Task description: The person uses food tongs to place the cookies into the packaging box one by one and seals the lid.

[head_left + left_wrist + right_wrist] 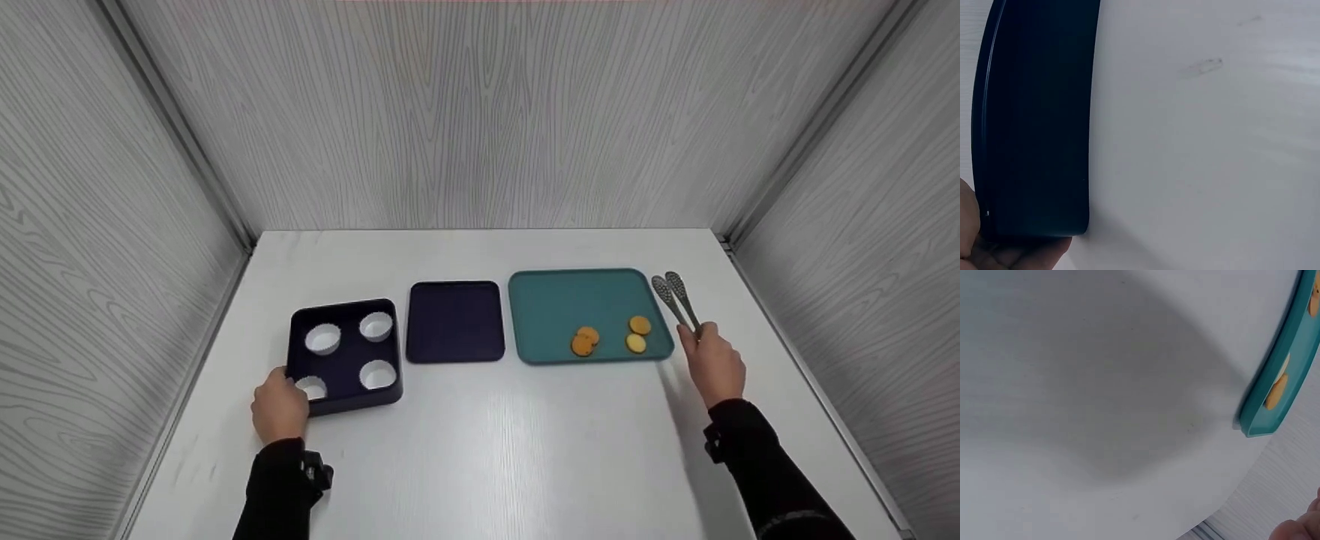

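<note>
At the left of the table stands a dark navy box (349,397) with several white paper baking cups (323,339) inside. My left hand (279,407) grips its near left corner, partly covering one cup. The left wrist view shows the box's outer wall (1039,124), with a thumb and fingers (1044,254) around the corner. On the right, my right hand (716,367) holds metal tongs (679,296) by the handle end, their two perforated heads pointing away and slightly apart. Just left of the tongs lies a teal tray (570,300) carrying several round cookies (640,325).
A flat navy lid or tray (455,322) lies between the box and the teal tray. Grey wood-grain panels (480,112) close off the back and both sides of the white table (510,450).
</note>
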Tool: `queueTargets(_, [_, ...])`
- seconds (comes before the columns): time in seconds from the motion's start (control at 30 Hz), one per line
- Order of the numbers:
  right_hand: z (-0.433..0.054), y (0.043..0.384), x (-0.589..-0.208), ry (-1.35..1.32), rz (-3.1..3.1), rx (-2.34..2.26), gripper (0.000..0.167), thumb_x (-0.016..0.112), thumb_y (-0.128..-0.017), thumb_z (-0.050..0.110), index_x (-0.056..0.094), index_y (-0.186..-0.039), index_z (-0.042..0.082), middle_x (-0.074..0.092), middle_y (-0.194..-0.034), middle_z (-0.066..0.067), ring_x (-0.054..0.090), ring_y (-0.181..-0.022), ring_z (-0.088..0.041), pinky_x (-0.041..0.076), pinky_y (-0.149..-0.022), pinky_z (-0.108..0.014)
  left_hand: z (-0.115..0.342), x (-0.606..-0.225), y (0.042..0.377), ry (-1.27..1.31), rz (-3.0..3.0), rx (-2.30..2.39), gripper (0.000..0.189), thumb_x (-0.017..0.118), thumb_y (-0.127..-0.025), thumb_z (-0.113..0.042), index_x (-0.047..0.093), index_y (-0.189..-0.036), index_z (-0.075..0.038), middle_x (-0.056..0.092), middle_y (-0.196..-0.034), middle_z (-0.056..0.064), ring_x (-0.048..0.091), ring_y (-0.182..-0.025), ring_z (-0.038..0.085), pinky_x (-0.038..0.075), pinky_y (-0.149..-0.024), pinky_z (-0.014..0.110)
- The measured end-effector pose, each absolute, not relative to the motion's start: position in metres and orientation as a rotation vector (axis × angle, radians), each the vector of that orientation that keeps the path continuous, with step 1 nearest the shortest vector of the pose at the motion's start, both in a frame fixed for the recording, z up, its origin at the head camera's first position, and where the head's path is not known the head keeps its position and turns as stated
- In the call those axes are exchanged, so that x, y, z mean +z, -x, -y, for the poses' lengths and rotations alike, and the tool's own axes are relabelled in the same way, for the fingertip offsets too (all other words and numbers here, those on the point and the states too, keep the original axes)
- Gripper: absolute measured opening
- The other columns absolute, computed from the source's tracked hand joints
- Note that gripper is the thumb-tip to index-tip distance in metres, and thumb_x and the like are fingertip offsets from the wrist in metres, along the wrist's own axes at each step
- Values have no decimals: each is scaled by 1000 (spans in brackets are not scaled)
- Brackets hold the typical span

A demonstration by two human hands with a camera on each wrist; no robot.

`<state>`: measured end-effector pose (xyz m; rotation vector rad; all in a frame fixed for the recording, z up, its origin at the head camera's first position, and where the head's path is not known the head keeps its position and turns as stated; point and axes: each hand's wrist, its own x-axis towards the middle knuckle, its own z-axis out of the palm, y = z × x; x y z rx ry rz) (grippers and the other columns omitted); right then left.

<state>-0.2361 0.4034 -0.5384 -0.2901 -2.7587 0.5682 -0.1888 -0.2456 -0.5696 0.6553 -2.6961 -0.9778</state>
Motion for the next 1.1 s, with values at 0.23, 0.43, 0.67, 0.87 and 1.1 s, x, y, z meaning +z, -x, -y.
queueTargets(0.23, [-394,230,-535,180,2730,557,42,52,-107,42,53,-97,1,63,-71,-20,56,-55,-34,42,-51,-50,246,-564,184,-640,2621,-920,32,44,-102,-1,60,-127,12,62,-118,40,61,-100,61,47,-82,67])
queueTargets(0.43, [-385,225,-530,92,2671,548,40,54,-107,40,53,-99,1,65,-73,-23,61,-58,-41,44,-53,-55,240,-541,184,-543,2569,-913,31,47,-102,0,61,-126,14,63,-117,40,62,-99,60,48,-81,68])
queueTargets(0.67, [-374,224,-524,18,2646,530,39,56,-106,39,55,-101,1,66,-72,-20,59,-53,-35,43,-51,-51,214,-517,181,-402,2570,-899,30,49,-102,2,63,-125,14,66,-113,38,67,-92,56,51,-75,65])
queueTargets(0.87, [-364,221,-519,-29,2635,535,38,59,-105,38,58,-104,0,67,-73,-19,58,-52,-32,41,-50,-48,183,-508,175,-316,2595,-918,29,49,-102,2,64,-124,14,67,-111,37,69,-87,53,53,-70,61])
queueTargets(1.1, [-355,216,-517,-102,2597,539,35,63,-103,34,59,-105,-1,69,-76,-19,63,-56,-34,46,-52,-52,148,-508,163,-222,2580,-925,26,53,-100,3,66,-120,13,70,-104,35,71,-81,49,55,-64,58])
